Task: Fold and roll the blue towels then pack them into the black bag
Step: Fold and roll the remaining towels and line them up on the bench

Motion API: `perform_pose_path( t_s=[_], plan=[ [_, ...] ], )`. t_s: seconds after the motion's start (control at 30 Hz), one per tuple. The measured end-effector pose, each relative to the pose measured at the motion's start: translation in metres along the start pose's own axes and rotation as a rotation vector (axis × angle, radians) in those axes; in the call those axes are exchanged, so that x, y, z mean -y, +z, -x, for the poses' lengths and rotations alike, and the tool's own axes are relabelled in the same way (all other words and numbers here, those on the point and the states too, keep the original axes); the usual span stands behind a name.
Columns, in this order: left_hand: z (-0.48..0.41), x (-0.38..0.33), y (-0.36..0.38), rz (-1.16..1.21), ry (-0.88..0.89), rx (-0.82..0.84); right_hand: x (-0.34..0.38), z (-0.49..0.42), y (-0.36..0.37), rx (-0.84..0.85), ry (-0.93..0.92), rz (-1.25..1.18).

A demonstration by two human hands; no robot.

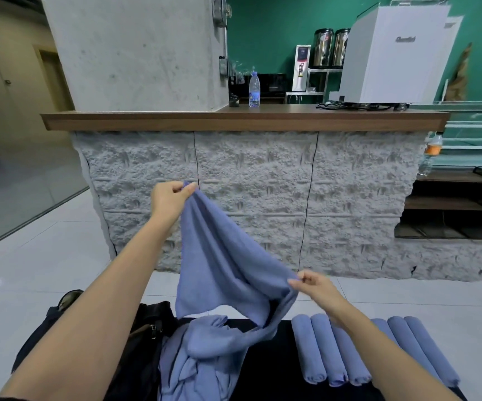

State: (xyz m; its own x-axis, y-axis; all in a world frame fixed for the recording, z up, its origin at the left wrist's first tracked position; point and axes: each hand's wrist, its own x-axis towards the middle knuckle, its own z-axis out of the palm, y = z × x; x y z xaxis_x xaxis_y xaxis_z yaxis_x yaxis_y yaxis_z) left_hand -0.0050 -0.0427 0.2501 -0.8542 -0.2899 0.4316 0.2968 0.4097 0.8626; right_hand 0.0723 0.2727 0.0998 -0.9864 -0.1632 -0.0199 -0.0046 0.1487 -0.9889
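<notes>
A blue towel (216, 256) hangs in the air between my hands. My left hand (169, 199) pinches one corner of it high up, and my right hand (316, 286) pinches another corner lower and to the right. Below it a heap of loose blue towels (202, 357) lies on the black table (271, 360). Several rolled blue towels (335, 351) lie side by side on the table's right part, partly behind my right forearm. The black bag (144, 331) stands at the table's left, partly hidden by my left arm.
A stone-faced counter (263, 180) with a wooden top (234, 120) stands ahead across grey floor tiles. On it are a water bottle (254, 88) and a white machine (393, 56). Dark shelves (451, 209) sit at the right.
</notes>
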Motion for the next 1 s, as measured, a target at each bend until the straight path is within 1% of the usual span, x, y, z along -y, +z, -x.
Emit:
perform_pose_path(
  t_s=[0.03,0.07,0.1,0.17,0.23,0.27,0.3,0.37,0.47,0.57,0.7,0.77,0.83,0.9,0.93,1.0],
  plan=[
    [0.002,0.0,-0.001,-0.004,0.011,-0.005,0.007,-0.005,0.001,-0.116,-0.04,-0.032],
    [0.006,-0.002,0.001,-0.005,0.031,0.015,0.019,-0.009,0.004,-0.197,-0.089,-0.045],
    [0.012,-0.008,0.006,0.0,0.038,0.089,0.032,-0.014,0.01,-0.234,-0.139,-0.031],
    [0.03,-0.023,0.02,-0.046,0.052,0.346,0.064,-0.023,0.024,-0.231,-0.241,0.041],
    [0.055,-0.038,0.039,-0.117,0.105,0.651,0.093,-0.031,0.04,-0.198,-0.338,0.145],
    [0.065,-0.042,0.047,-0.147,0.15,0.751,0.102,-0.036,0.045,-0.183,-0.382,0.194],
    [0.071,-0.041,0.054,-0.165,0.18,0.798,0.109,-0.039,0.048,-0.166,-0.42,0.241],
    [0.074,-0.035,0.064,-0.203,0.229,0.745,0.112,-0.042,0.044,-0.13,-0.433,0.305],
    [0.074,-0.03,0.07,-0.361,0.314,0.632,0.106,-0.036,0.027,-0.111,-0.383,0.329],
    [0.078,-0.035,0.076,-0.324,0.314,0.541,0.096,-0.02,0.008,-0.054,-0.28,0.279],
    [0.067,-0.034,0.073,-0.34,0.284,0.41,0.072,0.005,-0.025,0.004,-0.123,0.175],
    [0.058,-0.027,0.067,-0.369,0.237,0.352,0.057,0.018,-0.043,0.038,-0.057,0.191],
    [0.052,-0.019,0.059,-0.389,0.181,0.295,0.043,0.027,-0.054,0.119,0.018,0.219],
    [0.049,-0.013,0.052,-0.399,0.14,0.269,0.034,0.035,-0.058,0.185,0.053,0.259],
    [0.049,-0.01,0.05,-0.408,0.119,0.27,0.032,0.037,-0.058,0.181,0.053,0.28],
    [0.047,-0.004,0.046,-0.437,0.083,0.299,0.032,0.035,-0.055,0.084,0.006,0.321]
  ],
)
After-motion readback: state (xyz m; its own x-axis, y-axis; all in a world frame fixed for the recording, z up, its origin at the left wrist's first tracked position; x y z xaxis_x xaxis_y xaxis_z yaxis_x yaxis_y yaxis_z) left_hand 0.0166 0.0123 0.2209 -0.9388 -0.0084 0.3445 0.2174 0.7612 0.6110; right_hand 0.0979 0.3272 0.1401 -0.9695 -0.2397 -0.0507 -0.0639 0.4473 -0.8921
